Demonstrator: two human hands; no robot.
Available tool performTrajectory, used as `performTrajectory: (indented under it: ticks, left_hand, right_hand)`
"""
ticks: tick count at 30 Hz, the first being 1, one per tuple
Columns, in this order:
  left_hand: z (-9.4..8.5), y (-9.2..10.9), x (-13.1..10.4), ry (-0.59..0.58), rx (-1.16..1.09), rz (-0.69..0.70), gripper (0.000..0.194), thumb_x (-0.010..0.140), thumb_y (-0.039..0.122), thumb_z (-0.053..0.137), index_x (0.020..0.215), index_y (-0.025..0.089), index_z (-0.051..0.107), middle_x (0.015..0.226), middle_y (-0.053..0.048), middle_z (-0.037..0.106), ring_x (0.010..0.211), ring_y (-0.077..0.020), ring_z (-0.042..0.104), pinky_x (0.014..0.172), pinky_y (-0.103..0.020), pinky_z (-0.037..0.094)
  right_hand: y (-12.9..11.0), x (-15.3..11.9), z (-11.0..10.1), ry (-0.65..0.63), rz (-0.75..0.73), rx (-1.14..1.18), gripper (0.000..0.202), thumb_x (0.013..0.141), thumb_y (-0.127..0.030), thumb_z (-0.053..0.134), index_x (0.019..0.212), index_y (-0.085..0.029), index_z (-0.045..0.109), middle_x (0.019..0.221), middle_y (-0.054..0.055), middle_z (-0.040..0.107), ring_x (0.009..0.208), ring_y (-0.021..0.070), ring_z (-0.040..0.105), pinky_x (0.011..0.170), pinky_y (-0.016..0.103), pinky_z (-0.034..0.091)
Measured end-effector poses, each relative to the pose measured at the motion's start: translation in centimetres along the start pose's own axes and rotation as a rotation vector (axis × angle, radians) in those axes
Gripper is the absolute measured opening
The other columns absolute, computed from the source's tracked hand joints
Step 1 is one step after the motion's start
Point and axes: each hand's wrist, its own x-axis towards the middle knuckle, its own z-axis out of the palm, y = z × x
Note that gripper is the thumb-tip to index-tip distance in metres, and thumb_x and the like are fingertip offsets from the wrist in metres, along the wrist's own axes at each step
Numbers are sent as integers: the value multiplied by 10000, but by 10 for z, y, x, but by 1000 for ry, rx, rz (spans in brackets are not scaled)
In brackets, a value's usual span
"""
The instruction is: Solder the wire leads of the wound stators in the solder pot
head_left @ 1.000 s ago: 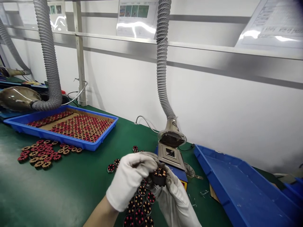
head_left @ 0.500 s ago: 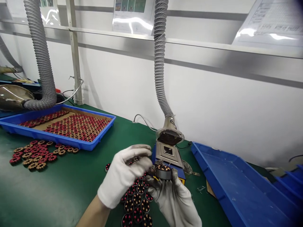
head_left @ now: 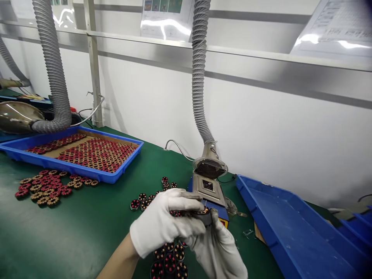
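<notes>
Green bench mat (head_left: 95, 228) running along a white partition, the work surface on which everything here lies within arm's reach; at right, a long blue bin (head_left: 293, 228), its floor bare where visible, angled toward the worker; at left rear, a blue tray (head_left: 72, 153) packed with wound stators in flat rows on a brown liner, which keeps the windings face up and countable, with a loose cluster of stators (head_left: 46, 188) on the mat just in front of it; centre, a corrugated extraction hose (head_left: 199, 77) hanging from above so that its grilled mouth sits directly over the small solder pot (head_left: 209, 190), presumably to draw fumes at the source; a second hose (head_left: 52, 69) serves the neighbouring station at left; near the pot, a scatter of small stators (head_left: 167, 259) lies just under both hands. The gloved left hand (head_left: 164, 226) closes over the top of one small dark stator (head_left: 204, 215), while the gloved right hand (head_left: 216, 248) pinches it from below at the fingertips, held just in front of the pot, clear of the mat, windings upward
</notes>
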Motion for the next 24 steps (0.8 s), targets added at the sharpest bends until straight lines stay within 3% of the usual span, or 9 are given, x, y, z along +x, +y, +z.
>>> performTrajectory:
  ticks: [4, 7, 10, 12, 14, 17, 20, 22, 24]
  left_hand:
    - [1, -10, -2, 228, -139, -7, 216, 595, 20, 536, 656, 159, 690, 705, -26, 679, 763, -167, 627, 735, -216, 502]
    - [-5, -9, -5, 394, -175, 31, 181, 674, 66, 517, 679, 157, 673, 769, -26, 684, 788, -163, 620, 745, -224, 493]
    - [-10, 0, -6, 252, -100, -79, 169, 732, 118, 547, 834, 144, 680, 957, -64, 660, 868, -184, 609, 768, -244, 488]
    - [-8, 5, -6, 93, -39, -148, 229, 668, 46, 547, 834, 126, 682, 944, -77, 653, 857, -190, 607, 746, -238, 487]
    - [-3, 8, -6, 61, -26, -105, 240, 629, 0, 505, 747, 117, 679, 854, -73, 650, 808, -183, 604, 720, -236, 484]
    - [4, 9, -8, 124, -13, 31, 266, 637, -22, 468, 714, 136, 668, 818, -58, 633, 799, -175, 590, 727, -243, 480]
    - [4, 11, -12, 221, 11, 157, 231, 682, 1, 526, 721, 174, 673, 850, -36, 643, 895, -174, 578, 830, -240, 457]
    - [0, 12, -13, 304, -35, 135, 177, 711, 54, 573, 749, 191, 679, 889, -29, 654, 924, -166, 579, 846, -219, 449]
    - [-1, 10, -10, 274, -138, -11, 221, 700, 107, 613, 892, 198, 674, 946, -39, 655, 928, -175, 588, 813, -219, 464]
  right_hand:
    - [2, -3, 3, -44, 48, -9, 222, 755, -338, 679, 968, -274, 671, 989, 38, 693, 817, 194, 651, 750, 377, 516]
    - [0, -6, 4, -44, 45, -2, 236, 754, -330, 681, 976, -248, 673, 936, 53, 705, 759, 178, 661, 690, 321, 531]
    - [-3, -7, 4, -49, 38, 24, 221, 742, -325, 695, 950, -250, 681, 929, 51, 706, 730, 156, 662, 673, 285, 532]
    - [-3, -7, 2, -41, 33, 20, 207, 732, -325, 704, 929, -265, 683, 953, 43, 700, 739, 153, 658, 705, 305, 530]
    - [-3, -7, 0, -2, 6, -10, 228, 721, -331, 713, 941, -283, 674, 999, 35, 688, 796, 165, 653, 741, 333, 523]
    - [-4, -3, -3, 115, -161, -155, 355, 634, -324, 781, 964, -258, 665, 1004, 37, 681, 869, 182, 633, 774, 310, 505]
    - [-5, 2, -3, 236, -412, -375, 404, 544, -273, 835, 910, -218, 673, 886, 33, 698, 798, 167, 635, 747, 260, 498]
    - [-2, 4, 0, 319, -591, -513, 396, 529, -205, 837, 885, -238, 667, 861, 19, 698, 781, 162, 636, 738, 259, 500]
    - [5, 4, 4, 385, -801, -657, 400, 519, -128, 824, 857, -268, 663, 906, 11, 687, 830, 176, 629, 761, 284, 499]
